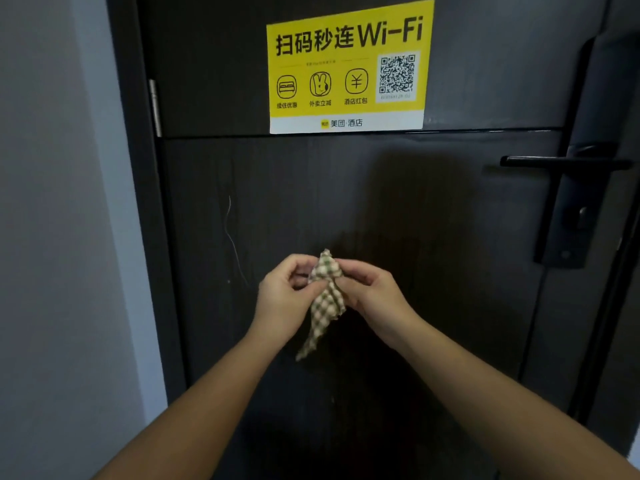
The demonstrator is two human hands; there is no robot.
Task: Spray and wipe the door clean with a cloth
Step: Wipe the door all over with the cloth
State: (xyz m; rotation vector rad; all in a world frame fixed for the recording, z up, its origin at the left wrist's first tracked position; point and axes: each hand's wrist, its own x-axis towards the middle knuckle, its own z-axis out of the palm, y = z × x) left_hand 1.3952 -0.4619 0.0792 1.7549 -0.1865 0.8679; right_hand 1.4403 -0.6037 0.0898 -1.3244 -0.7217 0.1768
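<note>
Fingers of your left hand and right hand curl, pinching the crumpled green-and-cream checked cloth | cloth hangs between them, before the dark wood-grain door, below its yellow Wi-Fi sticker

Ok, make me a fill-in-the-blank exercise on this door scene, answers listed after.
1. The left hand and right hand both pinch a crumpled green-and-cream checked ____.
2. The rectangular yellow Wi-Fi sticker is stuck ____ the hands.
3. On the dark door, the black lever handle sits at the ____ edge.
Missing words: cloth, above, right.
</note>
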